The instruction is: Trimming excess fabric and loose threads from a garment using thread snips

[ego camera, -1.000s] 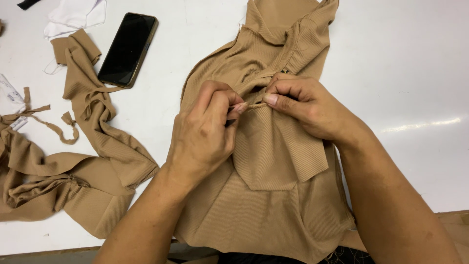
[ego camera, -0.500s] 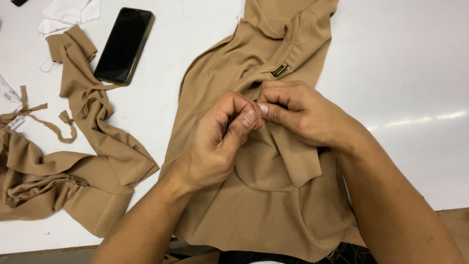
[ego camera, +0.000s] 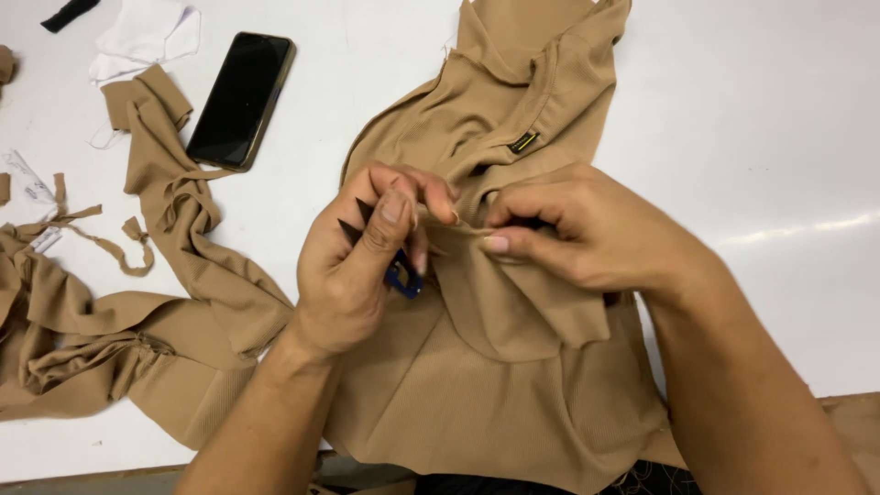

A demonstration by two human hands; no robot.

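Observation:
A tan knit garment [ego camera: 495, 394] lies on the white table [ego camera: 761, 119], with a small dark label [ego camera: 523, 141] sewn near its upper part. My left hand [ego camera: 362, 266] pinches a fold of the tan fabric between thumb and fingers. A small dark blue thread snipper [ego camera: 401, 273] sits tucked in the same palm, its dark tips poking out behind the fingers. My right hand [ego camera: 587, 229] pinches the same fold from the right, so the fabric is stretched between both hands.
A black phone [ego camera: 241, 99] lies at the upper left. More tan fabric pieces [ego camera: 137, 312] and strips lie bunched at the left. White cloth scraps [ego camera: 147, 37] sit at the top left. The table's front edge [ego camera: 852, 403] runs along the bottom.
Both hands have slid down and slightly apart along the fabric fold. The dark label, hidden at first, is now uncovered above them, and the snipper shows in my left palm.

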